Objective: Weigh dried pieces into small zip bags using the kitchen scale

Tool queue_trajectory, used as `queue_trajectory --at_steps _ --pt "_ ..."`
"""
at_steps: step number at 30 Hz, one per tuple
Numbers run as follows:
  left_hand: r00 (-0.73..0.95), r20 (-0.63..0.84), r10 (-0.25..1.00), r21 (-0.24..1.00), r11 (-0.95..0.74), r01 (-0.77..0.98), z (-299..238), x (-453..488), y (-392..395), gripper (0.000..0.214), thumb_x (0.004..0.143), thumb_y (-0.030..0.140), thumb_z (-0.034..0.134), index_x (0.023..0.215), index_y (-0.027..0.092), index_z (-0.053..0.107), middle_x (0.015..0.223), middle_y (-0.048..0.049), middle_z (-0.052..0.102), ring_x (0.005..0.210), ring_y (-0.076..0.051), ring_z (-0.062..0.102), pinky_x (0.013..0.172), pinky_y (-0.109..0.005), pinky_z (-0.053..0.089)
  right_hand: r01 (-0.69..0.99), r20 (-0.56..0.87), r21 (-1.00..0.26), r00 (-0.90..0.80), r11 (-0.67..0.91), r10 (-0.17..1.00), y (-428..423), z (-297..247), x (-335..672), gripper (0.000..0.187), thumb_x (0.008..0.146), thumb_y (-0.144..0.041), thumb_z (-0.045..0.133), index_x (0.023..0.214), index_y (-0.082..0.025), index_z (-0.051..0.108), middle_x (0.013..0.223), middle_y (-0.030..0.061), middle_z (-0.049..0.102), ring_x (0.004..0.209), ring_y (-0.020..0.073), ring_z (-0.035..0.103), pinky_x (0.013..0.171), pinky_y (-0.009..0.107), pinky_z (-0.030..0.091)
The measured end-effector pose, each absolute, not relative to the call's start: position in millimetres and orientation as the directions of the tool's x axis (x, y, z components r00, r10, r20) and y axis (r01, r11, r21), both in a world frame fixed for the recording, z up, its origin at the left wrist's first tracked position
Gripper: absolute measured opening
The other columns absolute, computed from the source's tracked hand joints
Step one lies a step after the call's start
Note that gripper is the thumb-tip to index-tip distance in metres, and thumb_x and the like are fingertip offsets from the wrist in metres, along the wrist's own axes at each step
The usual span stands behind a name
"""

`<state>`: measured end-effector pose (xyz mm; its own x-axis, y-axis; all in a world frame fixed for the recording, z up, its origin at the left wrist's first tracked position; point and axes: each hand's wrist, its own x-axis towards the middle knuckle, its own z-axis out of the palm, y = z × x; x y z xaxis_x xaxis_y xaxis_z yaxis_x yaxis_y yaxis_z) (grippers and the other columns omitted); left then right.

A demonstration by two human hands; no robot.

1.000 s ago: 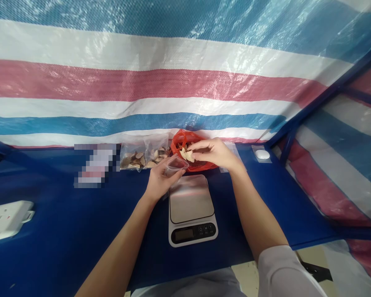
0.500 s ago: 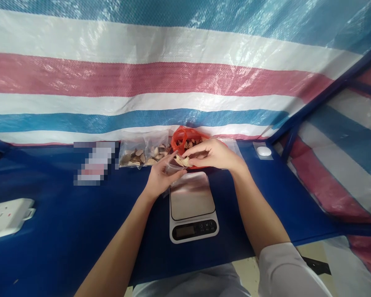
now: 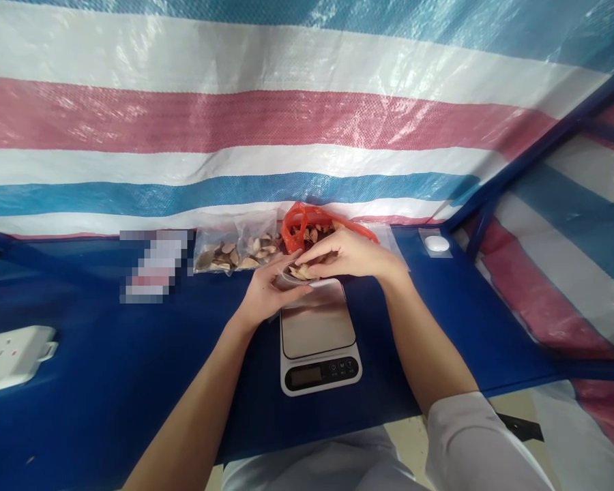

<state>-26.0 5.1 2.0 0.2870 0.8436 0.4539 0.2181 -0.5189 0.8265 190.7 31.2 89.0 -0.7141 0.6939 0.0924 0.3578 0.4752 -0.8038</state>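
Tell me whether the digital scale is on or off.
Off, it seems: the digital scale shows no lit digits on its dark display.

**Makeshift tarpaulin booth served as a small weighing station**

The place was a makeshift work booth rather than a finished room; red, white and blue striped tarpaulin [image 3: 286, 123] walled it, stretched over a blue metal frame [image 3: 537, 146]; a blue-covered desk [image 3: 82, 341] ran along the back wall; a digital kitchen scale [image 3: 317, 320] stood on it, near a clear plastic bag of dried slices [image 3: 235, 249]; a white power strip [image 3: 10, 358] lay at the left; a pale floor [image 3: 406, 443] showed below.
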Motion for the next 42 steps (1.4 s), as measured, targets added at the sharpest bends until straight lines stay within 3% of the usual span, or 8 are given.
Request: queue_trajectory --at_steps 7,15,19,22,26,30,42 --pt "0.219 0.381 0.898 0.875 -0.427 0.228 -1 -26 5 0.073 0.063 0.049 0.09 0.126 0.019 0.07 0.126 -0.0125 0.072 0.122 -0.034 0.065 0.112 -0.048 0.047 0.439 0.124 -0.707 -0.695 0.555 0.708 28 86 174 0.02 0.088 -0.023 0.07 0.104 -0.026 0.081 0.102 -0.0003 0.081 0.091 0.0175 0.074 0.085 0.028 0.052" --pt "0.178 0.399 0.9 0.871 -0.432 0.233 -2 -27 4 0.072 0.063 0.049 0.09 0.126 0.019 0.071 0.128 -0.0127 0.072 0.123 -0.034 0.065 0.112 -0.049 0.047 0.418 0.125 -0.736 -0.69 0.533 0.713 27 87 174 0.024 0.085 -0.015 0.072 0.105 -0.025 0.08 0.098 0.0006 0.081 0.09 0.0173 0.075 0.084 0.026 0.054" --pt "0.198 0.426 0.883 0.868 -0.461 0.186 -1 -28 4 0.067 0.071 0.043 0.087 0.131 0.019 0.066 0.112 -0.0113 0.077 0.108 -0.029 0.072 0.105 -0.047 0.053 0.399 0.166 -0.761 -0.642 0.511 0.749 29 91 189 0.023 0.088 -0.021 0.07 0.108 -0.023 0.079 0.102 0.0022 0.08 0.089 0.0175 0.075 0.081 0.027 0.056" --pt "0.223 0.459 0.86 0.865 -0.49 0.109 -3 -30 6 0.067 0.077 0.039 0.083 0.137 0.019 0.062 0.103 -0.0096 0.079 0.098 -0.026 0.074 0.1 -0.045 0.055 0.485 0.182 -0.734 -0.535 0.476 0.825 37 88 209 0.023 0.088 -0.022 0.068 0.109 -0.023 0.079 0.107 0.0035 0.08 0.094 0.019 0.075 0.086 0.03 0.056" --pt "0.18 0.432 0.884 0.877 -0.458 0.142 -6 -32 7 0.065 0.076 0.039 0.084 0.135 0.02 0.063 0.107 -0.0107 0.078 0.102 -0.027 0.073 0.104 -0.049 0.052 0.67 0.162 -0.626 -0.389 0.399 0.907 52 76 232 0.023 0.087 -0.019 0.068 0.107 -0.023 0.079 0.111 0.0041 0.079 0.1 0.0211 0.074 0.092 0.033 0.055" --pt "0.159 0.41 0.898 0.888 -0.433 0.153 -7 -33 7 0.066 0.076 0.04 0.083 0.135 0.019 0.063 0.108 -0.0118 0.077 0.104 -0.028 0.073 0.103 -0.049 0.053 0.799 0.094 -0.477 -0.367 0.365 0.926 61 63 239 0.026 0.087 -0.017 0.068 0.109 -0.024 0.079 0.112 0.0043 0.078 0.104 0.0239 0.073 0.096 0.035 0.053" --pt "0.095 0.438 0.894 0.878 -0.448 0.167 0 -33 8 0.061 0.077 0.042 0.082 0.132 0.021 0.066 0.106 -0.0094 0.077 0.101 -0.026 0.073 0.101 -0.047 0.055 0.871 0.116 -0.235 -0.415 0.431 0.902 76 44 195 0.033 0.094 -0.017 0.055 0.12 -0.027 0.072 0.125 0.0039 0.073 0.111 0.0238 0.069 0.093 0.032 0.051"
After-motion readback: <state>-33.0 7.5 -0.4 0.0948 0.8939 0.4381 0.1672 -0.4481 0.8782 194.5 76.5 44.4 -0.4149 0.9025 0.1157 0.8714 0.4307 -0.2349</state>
